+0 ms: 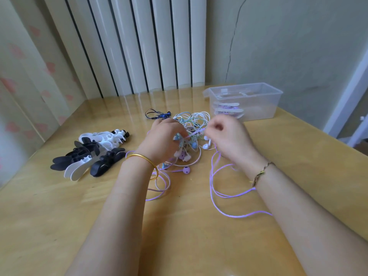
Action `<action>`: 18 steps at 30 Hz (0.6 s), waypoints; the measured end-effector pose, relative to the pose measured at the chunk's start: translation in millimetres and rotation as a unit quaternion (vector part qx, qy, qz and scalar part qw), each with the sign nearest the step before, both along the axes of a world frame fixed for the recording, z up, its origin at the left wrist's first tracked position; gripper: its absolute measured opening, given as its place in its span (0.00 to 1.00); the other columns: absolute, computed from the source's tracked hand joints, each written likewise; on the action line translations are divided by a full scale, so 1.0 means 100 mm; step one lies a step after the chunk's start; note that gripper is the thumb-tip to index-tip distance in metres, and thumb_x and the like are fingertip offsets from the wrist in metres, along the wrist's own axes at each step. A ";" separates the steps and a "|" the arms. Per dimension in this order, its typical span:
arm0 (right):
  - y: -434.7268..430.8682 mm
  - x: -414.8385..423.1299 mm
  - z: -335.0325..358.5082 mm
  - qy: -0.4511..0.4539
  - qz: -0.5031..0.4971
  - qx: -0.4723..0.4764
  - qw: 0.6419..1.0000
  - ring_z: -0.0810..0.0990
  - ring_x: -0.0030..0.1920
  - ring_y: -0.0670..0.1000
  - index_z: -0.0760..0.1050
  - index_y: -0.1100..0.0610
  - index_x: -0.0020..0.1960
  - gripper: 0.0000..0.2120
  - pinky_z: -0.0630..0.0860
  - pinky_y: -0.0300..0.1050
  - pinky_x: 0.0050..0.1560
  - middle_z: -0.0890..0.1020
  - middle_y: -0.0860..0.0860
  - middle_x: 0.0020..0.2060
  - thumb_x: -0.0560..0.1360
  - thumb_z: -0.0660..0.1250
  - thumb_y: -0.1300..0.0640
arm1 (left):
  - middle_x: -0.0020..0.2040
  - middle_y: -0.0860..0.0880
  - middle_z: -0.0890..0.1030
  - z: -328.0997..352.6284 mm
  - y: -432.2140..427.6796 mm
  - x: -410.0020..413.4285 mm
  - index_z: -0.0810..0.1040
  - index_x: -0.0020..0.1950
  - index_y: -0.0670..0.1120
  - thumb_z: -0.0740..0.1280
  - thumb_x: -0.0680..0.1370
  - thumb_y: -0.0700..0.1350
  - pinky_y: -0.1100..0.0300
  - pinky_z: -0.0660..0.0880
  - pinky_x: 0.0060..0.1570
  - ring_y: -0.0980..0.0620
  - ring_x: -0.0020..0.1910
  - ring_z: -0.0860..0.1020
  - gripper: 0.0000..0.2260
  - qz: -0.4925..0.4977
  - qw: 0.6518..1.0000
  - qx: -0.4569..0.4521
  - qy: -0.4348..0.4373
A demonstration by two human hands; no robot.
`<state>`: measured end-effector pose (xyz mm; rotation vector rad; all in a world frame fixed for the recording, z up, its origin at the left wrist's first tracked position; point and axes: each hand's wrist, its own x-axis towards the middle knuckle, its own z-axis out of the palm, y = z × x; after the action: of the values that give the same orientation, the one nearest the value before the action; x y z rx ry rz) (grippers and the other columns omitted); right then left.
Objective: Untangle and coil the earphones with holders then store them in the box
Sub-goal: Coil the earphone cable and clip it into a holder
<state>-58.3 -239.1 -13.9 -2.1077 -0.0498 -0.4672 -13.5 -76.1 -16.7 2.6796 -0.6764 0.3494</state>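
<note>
With the tangle (pixel 191 126) pinned by the left hand (pixel 162 139), the purple cord (pixel 216 188) pinched in the right hand (pixel 229 137) should be drawn out slowly rightward, never yanked.

Open table in front, clutter farther back

Bare wooden table (pixel 199 246) lies open near the person; the cable tangle (pixel 191 124) fills the centre, holders (pixel 89 156) crowd the left, the clear box (pixel 245 100) blocks the far right (purple cable (pixel 219 208) loops trail between the forearms).
</note>
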 end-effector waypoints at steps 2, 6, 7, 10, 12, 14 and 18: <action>-0.03 -0.01 0.08 -0.041 -0.005 0.177 0.983 0.71 0.33 0.47 0.74 0.57 0.35 0.07 0.68 0.39 0.35 0.75 0.51 0.30 0.71 0.65 0.65 | 0.57 0.47 0.77 0.00 0.00 0.01 0.80 0.55 0.47 0.66 0.74 0.35 0.58 0.65 0.59 0.43 0.60 0.70 0.13 -0.008 1.000 -0.021 -0.001; -0.07 -0.02 0.20 -0.058 0.014 0.455 0.889 0.78 0.38 0.50 0.71 0.56 0.36 0.10 0.74 0.40 0.39 0.81 0.55 0.37 0.74 0.62 0.66 | 0.52 0.48 0.77 0.01 0.00 -0.01 0.80 0.52 0.47 0.72 0.73 0.44 0.56 0.67 0.56 0.43 0.57 0.71 0.09 -0.012 0.997 -0.072 0.007; -0.09 -0.02 0.23 -0.053 0.032 0.528 0.847 0.80 0.38 0.50 0.69 0.57 0.37 0.09 0.76 0.41 0.42 0.82 0.55 0.37 0.74 0.60 0.67 | 0.53 0.47 0.77 0.01 -0.01 -0.01 0.79 0.52 0.47 0.73 0.72 0.46 0.59 0.65 0.54 0.44 0.58 0.70 0.10 -0.007 0.997 -0.073 0.010; -0.18 -0.02 0.28 -0.037 0.091 0.673 0.733 0.76 0.26 0.51 0.64 0.58 0.35 0.10 0.79 0.47 0.38 0.74 0.52 0.24 0.75 0.54 0.65 | 0.51 0.46 0.77 0.00 -0.01 -0.02 0.78 0.52 0.46 0.73 0.71 0.47 0.63 0.59 0.46 0.46 0.56 0.69 0.12 0.002 0.997 -0.076 0.009; -0.21 -0.02 0.28 -0.037 0.051 0.589 0.806 0.62 0.21 0.49 0.61 0.55 0.35 0.10 0.69 0.42 0.29 0.65 0.50 0.23 0.74 0.54 0.65 | 0.47 0.47 0.76 0.01 -0.01 -0.03 0.78 0.48 0.45 0.73 0.72 0.45 0.62 0.60 0.45 0.46 0.52 0.71 0.09 -0.006 0.996 -0.094 -0.002; -0.19 -0.05 0.23 -0.047 -0.023 0.320 0.946 0.63 0.25 0.49 0.63 0.52 0.39 0.09 0.63 0.42 0.28 0.68 0.50 0.28 0.74 0.59 0.64 | 0.46 0.46 0.77 0.02 0.00 -0.03 0.79 0.48 0.42 0.71 0.73 0.40 0.62 0.61 0.45 0.46 0.50 0.72 0.06 -0.015 0.996 -0.087 -0.019; -0.08 -0.08 0.09 0.024 0.012 -0.148 0.989 0.75 0.37 0.48 0.73 0.46 0.47 0.07 0.70 0.43 0.41 0.76 0.45 0.33 0.71 0.69 0.55 | 0.44 0.50 0.75 0.05 0.00 -0.06 0.79 0.48 0.42 0.68 0.73 0.36 0.64 0.62 0.43 0.51 0.46 0.71 0.05 -0.008 0.994 -0.106 -0.019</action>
<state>-66.6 -247.4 -4.4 -2.4065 -0.1234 -0.4128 -19.5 -76.2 -12.1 2.4714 -0.6334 0.4434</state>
